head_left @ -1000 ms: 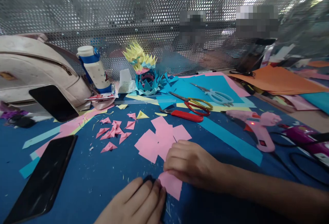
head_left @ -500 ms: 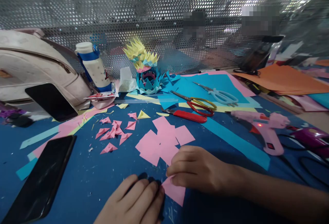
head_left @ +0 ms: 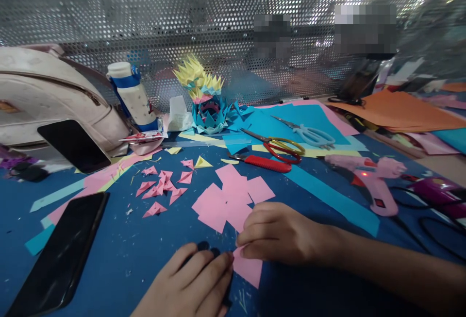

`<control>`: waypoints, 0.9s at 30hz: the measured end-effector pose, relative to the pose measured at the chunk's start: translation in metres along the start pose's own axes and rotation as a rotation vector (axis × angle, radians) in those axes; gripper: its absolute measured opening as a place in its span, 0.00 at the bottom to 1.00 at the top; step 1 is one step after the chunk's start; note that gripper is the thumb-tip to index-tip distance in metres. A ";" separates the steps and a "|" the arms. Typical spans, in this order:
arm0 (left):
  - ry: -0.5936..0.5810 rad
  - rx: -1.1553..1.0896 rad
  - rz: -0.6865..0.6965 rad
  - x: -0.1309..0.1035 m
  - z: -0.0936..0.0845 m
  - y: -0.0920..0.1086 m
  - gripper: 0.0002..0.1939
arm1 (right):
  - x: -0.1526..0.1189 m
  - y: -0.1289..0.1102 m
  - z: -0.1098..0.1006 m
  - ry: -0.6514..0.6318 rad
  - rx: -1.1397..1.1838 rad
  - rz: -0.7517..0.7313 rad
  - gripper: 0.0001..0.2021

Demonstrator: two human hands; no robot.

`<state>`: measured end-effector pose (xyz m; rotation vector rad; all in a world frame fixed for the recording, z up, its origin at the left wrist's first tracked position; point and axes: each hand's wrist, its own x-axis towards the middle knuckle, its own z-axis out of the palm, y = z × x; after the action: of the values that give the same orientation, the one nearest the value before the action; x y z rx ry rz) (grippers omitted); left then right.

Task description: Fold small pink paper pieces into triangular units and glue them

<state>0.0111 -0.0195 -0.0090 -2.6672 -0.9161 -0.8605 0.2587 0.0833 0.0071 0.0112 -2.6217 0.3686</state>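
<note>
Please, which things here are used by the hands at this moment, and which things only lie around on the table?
In use:
- pink paper square, pinched by right hand
- left hand, pressing beside it
- pile of pink squares, close by

Lying about:
- black phone
- red-handled scissors
- pink glue gun
- white bottle
- folded pink triangles

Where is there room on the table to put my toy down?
Bare blue table lies between the black phone, the left hand and the folded pink triangles. It is crowded farther back, around the scissors, the glue gun and the pink squares.
</note>
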 end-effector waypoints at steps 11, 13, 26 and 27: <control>-0.015 -0.024 0.030 0.000 0.000 -0.003 0.18 | 0.002 0.002 -0.001 0.005 0.007 -0.039 0.06; -0.016 -0.027 0.036 0.001 0.000 -0.004 0.18 | 0.002 0.002 -0.001 -0.009 0.003 -0.030 0.07; -0.006 -0.051 0.061 0.000 0.001 -0.007 0.14 | 0.008 -0.001 -0.003 -0.013 0.047 -0.021 0.11; -0.010 -0.053 0.068 0.000 0.000 -0.008 0.14 | 0.008 -0.001 -0.002 -0.010 0.049 -0.019 0.11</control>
<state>0.0061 -0.0133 -0.0096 -2.7325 -0.8102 -0.8694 0.2529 0.0837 0.0132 0.0539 -2.6205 0.4271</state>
